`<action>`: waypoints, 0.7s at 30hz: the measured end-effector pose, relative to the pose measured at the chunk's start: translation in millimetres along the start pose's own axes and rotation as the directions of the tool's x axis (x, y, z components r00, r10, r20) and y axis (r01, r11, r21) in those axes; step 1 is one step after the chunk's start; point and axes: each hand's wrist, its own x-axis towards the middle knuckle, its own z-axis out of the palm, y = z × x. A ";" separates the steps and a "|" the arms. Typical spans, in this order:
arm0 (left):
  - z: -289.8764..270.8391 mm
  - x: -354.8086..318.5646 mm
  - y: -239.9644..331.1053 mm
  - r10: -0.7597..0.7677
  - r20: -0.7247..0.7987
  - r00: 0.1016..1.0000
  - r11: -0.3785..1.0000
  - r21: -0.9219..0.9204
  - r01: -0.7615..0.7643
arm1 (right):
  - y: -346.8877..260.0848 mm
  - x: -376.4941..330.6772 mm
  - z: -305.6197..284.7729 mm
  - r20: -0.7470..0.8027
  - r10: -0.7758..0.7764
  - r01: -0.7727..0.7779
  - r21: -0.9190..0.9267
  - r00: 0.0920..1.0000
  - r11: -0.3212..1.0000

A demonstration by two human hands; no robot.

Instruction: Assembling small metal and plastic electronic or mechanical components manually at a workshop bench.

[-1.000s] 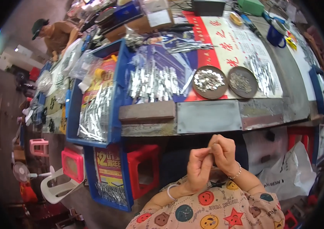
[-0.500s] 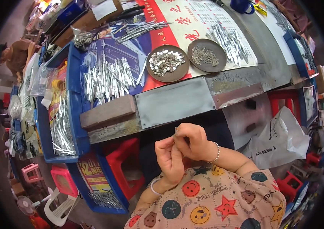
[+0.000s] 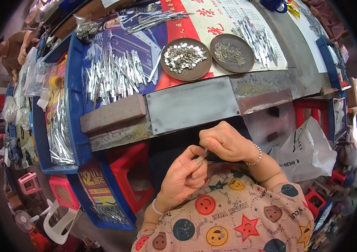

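Close in front of my chest, just off the bench edge, my left hand (image 3: 187,172) and my right hand (image 3: 224,142) meet. A small, thin, silvery metal piece (image 3: 205,153) shows between them. Its near end sits in the thumb-and-finger pinch of my left hand. The curled fingers of my right hand close on its far end and hide the rest. Beyond my hands, one brown dish (image 3: 199,72) holds a heap of shiny round metal discs. Beside it, another brown dish (image 3: 245,63) holds small, thin metal parts.
A grey metal plate (image 3: 193,105) and a brown block (image 3: 113,114) lie along the bench edge. Heaps of silvery strips (image 3: 113,77) cover the left side, with more strips (image 3: 256,42) at right. A blue bin (image 3: 76,126) stands left; a white plastic bag (image 3: 306,151) hangs right.
My right hand has turned and closed into more of a fist. My left hand has curled its fingers in. The view has shifted slightly, and the metal piece now shows between both hands.
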 end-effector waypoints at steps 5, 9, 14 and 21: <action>1.7 0.5 7.7 -0.039 -0.002 0.999 0.999 -0.005 0.039 | -1.7 3.2 2.0 0.017 0.003 -0.001 -0.127 1.000 0.992; 17.4 0.4 24.9 0.092 -0.041 0.995 0.973 0.217 -0.081 | 0.3 1.7 0.9 -0.052 0.070 -0.061 0.158 0.996 0.986; 31.9 -1.6 69.6 0.562 -0.016 0.827 0.557 0.746 -0.364 | 1.4 -1.9 -11.4 -0.287 -0.011 -0.003 -0.047 0.958 0.999; 40.0 54.4 165.7 0.763 0.422 0.489 -0.524 0.847 0.087 | 21.6 -7.7 -17.4 -0.396 -0.125 0.067 -0.156 0.910 0.985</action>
